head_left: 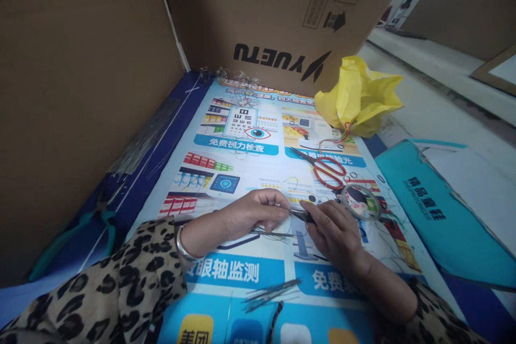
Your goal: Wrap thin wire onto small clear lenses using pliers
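Over the middle of a printed poster (258,271), my left hand (258,212) pinches a thin wire piece between thumb and fingers. My right hand (334,228) is wrapped round a small dark pointed tool (301,215), whose tip meets the wire at my left fingertips. Thin wires (272,234) lie just below my left hand. Nearer me rests a bundle of short dark wires (270,294). Red-handled scissors (322,166) lie beyond my right hand, and a roll of clear tape (360,201) sits to its right.
Cardboard walls (250,16) stand at the back and left. Green-handled pliers (100,215) and a long wire bundle (141,140) lie at left. Tangled wire pieces (242,83) are at the back. A yellow bag (357,97) and teal box piece (439,209) are at right.
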